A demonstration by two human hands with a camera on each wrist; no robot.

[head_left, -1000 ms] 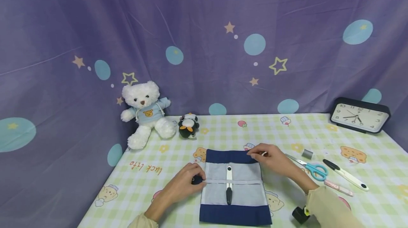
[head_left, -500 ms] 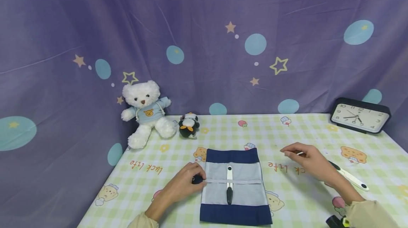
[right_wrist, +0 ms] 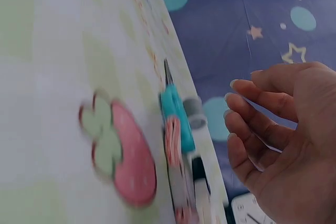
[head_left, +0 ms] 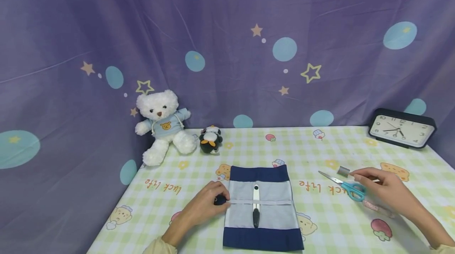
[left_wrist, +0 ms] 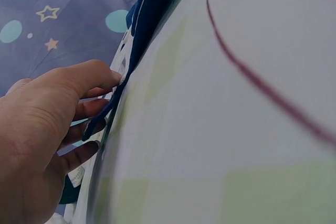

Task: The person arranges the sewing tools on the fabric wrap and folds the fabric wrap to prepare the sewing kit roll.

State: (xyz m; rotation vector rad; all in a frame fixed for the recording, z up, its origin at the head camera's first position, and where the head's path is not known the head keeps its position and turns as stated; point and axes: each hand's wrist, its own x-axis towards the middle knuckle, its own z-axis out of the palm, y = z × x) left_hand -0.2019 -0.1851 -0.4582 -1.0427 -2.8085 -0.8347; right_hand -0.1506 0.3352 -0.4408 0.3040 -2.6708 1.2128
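Home-like tabletop corner, exact room unclear: starry purple curtain (head_left: 220,88) at 12 o'clock, checked cartoon tablecloth (head_left: 249,147) below, teddy bear (head_left: 165,125) at 11, penguin toy (head_left: 211,140) near 12, clock (head_left: 401,130) at 2.

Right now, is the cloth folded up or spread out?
Spread out: the cloth lies open, its pale middle in view between two dark blue ends.
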